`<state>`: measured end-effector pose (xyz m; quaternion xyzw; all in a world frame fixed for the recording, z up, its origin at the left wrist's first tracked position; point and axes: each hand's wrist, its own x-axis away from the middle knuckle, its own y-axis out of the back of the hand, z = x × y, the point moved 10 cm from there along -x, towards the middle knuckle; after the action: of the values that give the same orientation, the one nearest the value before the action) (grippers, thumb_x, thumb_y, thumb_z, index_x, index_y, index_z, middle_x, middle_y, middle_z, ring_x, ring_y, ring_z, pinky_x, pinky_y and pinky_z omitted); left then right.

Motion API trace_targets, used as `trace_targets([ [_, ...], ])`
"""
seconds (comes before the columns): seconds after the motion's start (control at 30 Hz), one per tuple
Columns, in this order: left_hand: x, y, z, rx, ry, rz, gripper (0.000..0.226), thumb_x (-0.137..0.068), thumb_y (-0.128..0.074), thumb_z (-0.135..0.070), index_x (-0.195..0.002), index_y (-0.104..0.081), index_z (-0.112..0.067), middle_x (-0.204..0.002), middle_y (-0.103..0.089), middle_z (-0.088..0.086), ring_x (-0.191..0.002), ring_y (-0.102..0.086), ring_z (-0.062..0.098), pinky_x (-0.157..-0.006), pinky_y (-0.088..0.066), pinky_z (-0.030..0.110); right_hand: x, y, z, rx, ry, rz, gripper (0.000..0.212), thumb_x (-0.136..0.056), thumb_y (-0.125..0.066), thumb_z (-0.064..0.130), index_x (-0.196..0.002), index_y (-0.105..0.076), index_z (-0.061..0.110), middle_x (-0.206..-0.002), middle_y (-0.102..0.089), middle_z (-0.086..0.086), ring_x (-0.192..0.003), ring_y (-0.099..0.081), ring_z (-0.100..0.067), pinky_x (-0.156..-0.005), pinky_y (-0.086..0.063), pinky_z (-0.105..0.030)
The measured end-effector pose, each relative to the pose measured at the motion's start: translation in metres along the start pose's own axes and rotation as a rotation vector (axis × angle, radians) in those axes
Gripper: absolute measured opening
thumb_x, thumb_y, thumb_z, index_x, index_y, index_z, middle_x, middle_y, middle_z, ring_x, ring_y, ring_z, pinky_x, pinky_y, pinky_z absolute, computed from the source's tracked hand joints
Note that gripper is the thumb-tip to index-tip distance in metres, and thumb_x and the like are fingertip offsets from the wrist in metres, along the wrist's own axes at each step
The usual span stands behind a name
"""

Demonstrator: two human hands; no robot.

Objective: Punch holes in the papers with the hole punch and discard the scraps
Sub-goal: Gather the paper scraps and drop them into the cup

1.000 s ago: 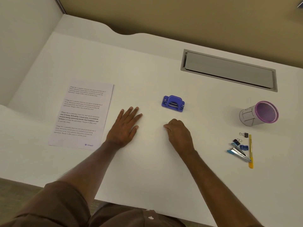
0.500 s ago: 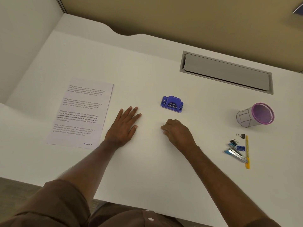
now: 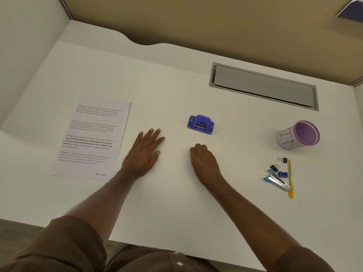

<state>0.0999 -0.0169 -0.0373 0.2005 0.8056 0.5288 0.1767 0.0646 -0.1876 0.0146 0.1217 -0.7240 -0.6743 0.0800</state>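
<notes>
A small purple hole punch [image 3: 200, 124] stands on the white desk [image 3: 176, 203], a little beyond my hands. A printed sheet of paper [image 3: 92, 137] lies flat at the left. My left hand [image 3: 144, 152] rests palm down on the desk with straight fingers, just right of the paper and not touching it. Below the punch, my right hand [image 3: 203, 159] sits on the desk with its fingers curled under, holding nothing.
A purple-rimmed mesh pen cup [image 3: 298, 135] stands at the right. Below it lie binder clips [image 3: 275, 167], a blue stapler [image 3: 277, 181] and a yellow pen [image 3: 290, 178]. A grey cable flap [image 3: 263, 86] is set into the desk's back. Partition walls close off the left and rear.
Both hands stay in the same places on the desk. Only the camera has shifted slightly.
</notes>
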Motion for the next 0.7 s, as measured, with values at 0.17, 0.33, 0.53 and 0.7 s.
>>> trace_targets([
  [0.17, 0.0, -0.001, 0.0, 0.003, 0.0, 0.014, 0.053, -0.104, -0.035, -0.031, -0.156, -0.039, -0.018, -0.169, -0.025, 0.002, -0.158, -0.019, 0.022, -0.128, -0.016, 0.052, 0.006, -0.018, -0.018, -0.187, -0.265, 0.06, 0.024, -0.072, -0.06, -0.01, -0.087, -0.061, 0.008, -0.086, -0.059, -0.007, -0.078, -0.057, -0.023, -0.056, -0.044, -0.032],
  [0.33, 0.001, 0.0, -0.002, 0.007, -0.005, 0.021, 0.053, -0.104, -0.034, -0.031, -0.155, -0.04, -0.016, -0.168, -0.027, 0.004, -0.157, -0.022, 0.025, -0.127, -0.018, 0.054, 0.025, -0.049, -0.071, -1.185, -0.946, 0.101, 0.02, -0.092, -0.047, -0.001, -0.091, -0.065, 0.008, -0.093, -0.063, -0.004, -0.079, -0.058, -0.017, -0.072, -0.053, -0.033],
  [0.53, -0.001, 0.002, -0.004, 0.014, -0.011, 0.023, 0.054, -0.103, -0.033, -0.032, -0.154, -0.042, -0.014, -0.167, -0.029, 0.006, -0.156, -0.024, 0.027, -0.126, -0.019, 0.056, 0.039, -0.033, -0.125, -1.93, -1.291, -0.154, 0.014, -0.096, -0.061, 0.005, -0.084, -0.066, 0.006, -0.073, -0.063, -0.007, -0.061, -0.059, -0.015, -0.053, -0.055, -0.021],
  [0.7, 0.0, 0.0, -0.003, 0.013, -0.011, 0.02, 0.056, -0.102, -0.031, -0.034, -0.154, -0.041, -0.014, -0.167, -0.03, 0.006, -0.156, -0.024, 0.027, -0.126, -0.018, 0.056, 0.074, 0.016, -0.242, -1.546, -1.329, -0.569, 0.014, -0.091, -0.063, 0.006, -0.082, -0.07, 0.014, -0.073, -0.064, -0.001, -0.059, -0.058, -0.012, -0.05, -0.05, -0.022],
])
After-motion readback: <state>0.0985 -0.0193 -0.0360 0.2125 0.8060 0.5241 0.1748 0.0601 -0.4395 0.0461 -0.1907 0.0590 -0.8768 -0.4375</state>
